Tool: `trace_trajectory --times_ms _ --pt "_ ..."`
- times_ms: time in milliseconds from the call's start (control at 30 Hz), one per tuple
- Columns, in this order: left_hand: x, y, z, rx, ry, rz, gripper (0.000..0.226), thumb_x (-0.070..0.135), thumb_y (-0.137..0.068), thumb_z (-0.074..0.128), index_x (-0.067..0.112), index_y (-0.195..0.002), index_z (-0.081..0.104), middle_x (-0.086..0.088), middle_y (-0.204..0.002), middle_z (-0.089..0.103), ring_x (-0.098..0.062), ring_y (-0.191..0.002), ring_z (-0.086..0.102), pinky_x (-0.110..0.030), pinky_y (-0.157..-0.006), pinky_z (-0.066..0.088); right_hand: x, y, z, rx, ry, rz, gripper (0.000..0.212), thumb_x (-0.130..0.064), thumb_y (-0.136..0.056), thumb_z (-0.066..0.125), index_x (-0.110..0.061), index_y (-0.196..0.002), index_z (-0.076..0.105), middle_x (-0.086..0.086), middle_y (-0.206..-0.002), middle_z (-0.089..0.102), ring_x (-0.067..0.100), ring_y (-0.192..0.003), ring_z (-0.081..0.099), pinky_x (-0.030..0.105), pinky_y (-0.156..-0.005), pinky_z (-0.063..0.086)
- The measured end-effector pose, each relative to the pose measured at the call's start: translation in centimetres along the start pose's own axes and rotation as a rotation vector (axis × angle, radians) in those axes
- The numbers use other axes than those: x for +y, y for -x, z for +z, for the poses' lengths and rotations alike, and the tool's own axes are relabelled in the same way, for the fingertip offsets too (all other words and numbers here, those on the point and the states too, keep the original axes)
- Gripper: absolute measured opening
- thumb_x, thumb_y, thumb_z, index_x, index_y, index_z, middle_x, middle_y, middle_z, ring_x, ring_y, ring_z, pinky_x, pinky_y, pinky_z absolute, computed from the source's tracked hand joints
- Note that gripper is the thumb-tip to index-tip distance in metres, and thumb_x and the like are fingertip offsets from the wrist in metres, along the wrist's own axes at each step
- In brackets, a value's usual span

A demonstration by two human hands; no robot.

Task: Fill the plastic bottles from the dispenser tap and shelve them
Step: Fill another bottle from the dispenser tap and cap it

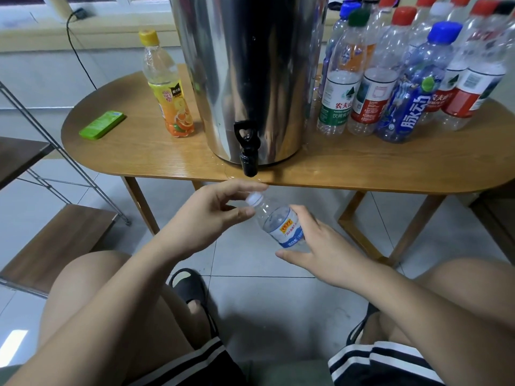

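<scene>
1. One small clear bottle (281,227) with a blue-and-white label was held tilted in the air, just below the table (362,168) edge and under the single black tap (248,151)
2. The right hand (320,246) gripped its body, fingers wrapped behind the label, thumb stretched out underneath
3. The left hand (211,215) had thumb and forefinger curled about its white cap (255,197), wrist bent inward
4. One steel dispenser (250,65) stood on the table
5. One yellow-capped juice bottle (170,87) stood to its left; about ten capped bottles (404,79) crowded its right, overlapping too much for a sure count
6. One flat green pack (101,124) lay near the table's left end
</scene>
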State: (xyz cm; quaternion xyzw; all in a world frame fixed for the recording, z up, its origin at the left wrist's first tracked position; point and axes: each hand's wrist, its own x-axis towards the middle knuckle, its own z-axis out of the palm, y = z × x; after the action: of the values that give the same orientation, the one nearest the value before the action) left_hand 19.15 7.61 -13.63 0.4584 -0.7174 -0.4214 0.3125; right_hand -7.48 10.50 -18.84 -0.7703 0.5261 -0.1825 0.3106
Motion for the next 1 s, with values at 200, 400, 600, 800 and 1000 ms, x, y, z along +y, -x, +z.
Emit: trace_trajectory --times_ms 200,400,600,800,1000 --pt "-0.9 -0.1 -0.3 0.08 -0.176 -0.039 0.016 0.034 -0.101 0.077 0.034 -0.116 0.078 0.015 -0.103 0.078 -0.008 -0.094 0.072 -0.03 -0.083 0.06 -0.3 -0.1 0.4 -0.023 0.023 -0.002 0.055 -0.048 -0.1 0.07 -0.045 -0.141 0.033 -0.019 -0.128 0.054 0.004 -0.117 0.056 0.033 -0.099 0.054" --pt "-1.5 -0.8 -0.6 0.304 -0.359 -0.117 0.038 0.065 -0.097 0.068 0.027 -0.094 0.072 0.003 -0.08 0.076 -0.009 -0.076 0.07 -0.027 -0.069 0.053 0.0 -0.7 1.1 0.049 0.124 -0.012 0.06 -0.047 -0.098 0.073 -0.036 -0.144 0.037 -0.016 -0.13 0.051 0.012 -0.12 0.047 0.031 -0.099 0.038" --pt "-2.2 -3.0 -4.1 0.436 -0.59 -0.029 0.029 0.047 -0.099 0.075 0.03 -0.122 0.079 0.005 -0.111 0.072 -0.004 -0.085 0.064 -0.023 -0.072 0.048 -0.2 -1.5 1.4 0.062 0.004 0.044 0.059 -0.047 -0.094 0.078 -0.037 -0.138 0.039 -0.011 -0.127 0.062 0.013 -0.116 0.058 0.04 -0.1 0.052" --pt "-3.2 -4.8 -6.2 0.449 -0.633 -0.128 0.032 0.039 -0.102 0.074 0.028 -0.133 0.075 0.003 -0.114 0.066 -0.014 -0.091 0.062 -0.017 -0.064 0.037 -0.5 -2.3 1.8 0.092 -0.058 0.061 0.053 -0.046 -0.094 0.08 -0.036 -0.129 0.041 -0.012 -0.122 0.067 0.012 -0.107 0.065 0.037 -0.093 0.056" --pt "-3.2 -4.5 -6.8 0.499 -0.564 -0.126 0.041 0.043 -0.098 0.08 0.027 -0.135 0.071 0.008 -0.118 0.068 -0.011 -0.1 0.064 -0.013 -0.07 0.04 -0.7 -3.1 1.9 0.119 -0.076 0.102 0.053 -0.049 -0.092 0.081 -0.034 -0.124 0.042 -0.01 -0.12 0.069 0.012 -0.106 0.066 0.033 -0.089 0.054"
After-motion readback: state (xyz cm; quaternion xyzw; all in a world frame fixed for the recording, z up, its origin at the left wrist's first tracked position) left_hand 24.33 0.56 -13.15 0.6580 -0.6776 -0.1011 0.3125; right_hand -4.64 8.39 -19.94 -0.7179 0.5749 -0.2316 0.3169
